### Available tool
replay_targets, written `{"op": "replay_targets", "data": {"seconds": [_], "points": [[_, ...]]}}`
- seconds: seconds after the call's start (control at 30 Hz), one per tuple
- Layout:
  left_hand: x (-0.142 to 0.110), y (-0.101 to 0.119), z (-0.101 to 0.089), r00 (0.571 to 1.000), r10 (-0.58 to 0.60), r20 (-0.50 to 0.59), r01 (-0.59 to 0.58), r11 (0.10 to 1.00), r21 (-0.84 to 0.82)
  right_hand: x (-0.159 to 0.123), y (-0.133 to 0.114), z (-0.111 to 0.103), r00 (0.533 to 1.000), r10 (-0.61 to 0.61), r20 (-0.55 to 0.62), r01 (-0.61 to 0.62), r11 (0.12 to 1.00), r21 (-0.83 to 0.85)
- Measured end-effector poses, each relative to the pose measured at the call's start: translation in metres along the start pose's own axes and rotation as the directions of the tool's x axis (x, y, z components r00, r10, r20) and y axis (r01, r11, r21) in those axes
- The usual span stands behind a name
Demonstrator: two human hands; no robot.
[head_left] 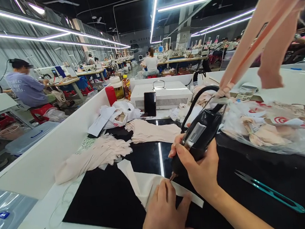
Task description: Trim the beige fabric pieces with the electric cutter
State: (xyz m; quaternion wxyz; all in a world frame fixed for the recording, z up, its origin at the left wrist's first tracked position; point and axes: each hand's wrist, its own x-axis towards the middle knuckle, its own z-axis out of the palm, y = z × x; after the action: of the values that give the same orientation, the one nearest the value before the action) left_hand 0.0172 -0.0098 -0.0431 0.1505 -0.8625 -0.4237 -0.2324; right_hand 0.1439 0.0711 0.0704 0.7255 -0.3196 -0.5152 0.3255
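My right hand [199,164] is wrapped round a black corded hand tool [203,131] with a silver lever on its side. The tool's narrow metal tip [172,176] points down at a cream fabric piece [145,183], close to my left fingertips. With bent fingers, my left hand [163,209] presses this folded piece against the glossy black board [103,200]. One strip of the fabric sticks out to the right past my left thumb. Peach fabric strips [248,45] are knotted at the tool's top end and run up out of view.
Cream fabric stacks lie at the left [92,157] and back [154,130]. Teal thread snips [271,193] rest on the right. Behind are a phone [149,104] and a vented white box [164,94]. A plastic bag [276,128] of fabric pieces sits right. White side panels [63,136] border the table.
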Motion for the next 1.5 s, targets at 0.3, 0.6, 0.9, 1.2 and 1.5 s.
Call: {"op": "replay_targets", "data": {"seconds": [0.3, 0.6, 0.9, 1.2, 1.5], "points": [[-0.002, 0.004, 0.009, 1.0, 0.022, -0.017, -0.021, 0.999, 0.039, -0.001, 0.0, -0.002, 1.0, 0.01, 0.0, -0.01, 1.0, 0.006], [0.005, 0.004, 0.0, 0.998, 0.057, 0.019, -0.058, 0.996, 0.065, 0.0, 0.006, -0.007, 1.0, 0.002, 0.013, -0.002, 0.999, 0.041], [0.005, 0.006, 0.004, 0.998, 0.055, 0.02, -0.056, 0.997, 0.059, 0.001, 0.007, -0.01, 1.0, -0.002, 0.017, 0.002, 0.999, 0.039], [0.005, 0.008, 0.001, 0.993, 0.041, 0.113, -0.043, 0.999, 0.009, -0.003, 0.008, -0.011, 1.0, 0.012, 0.025, -0.013, 0.999, 0.051], [0.007, 0.008, -0.001, 0.995, 0.049, 0.082, -0.051, 0.998, 0.026, 0.0, 0.009, -0.01, 1.0, 0.009, 0.019, -0.01, 0.997, 0.077]]}}
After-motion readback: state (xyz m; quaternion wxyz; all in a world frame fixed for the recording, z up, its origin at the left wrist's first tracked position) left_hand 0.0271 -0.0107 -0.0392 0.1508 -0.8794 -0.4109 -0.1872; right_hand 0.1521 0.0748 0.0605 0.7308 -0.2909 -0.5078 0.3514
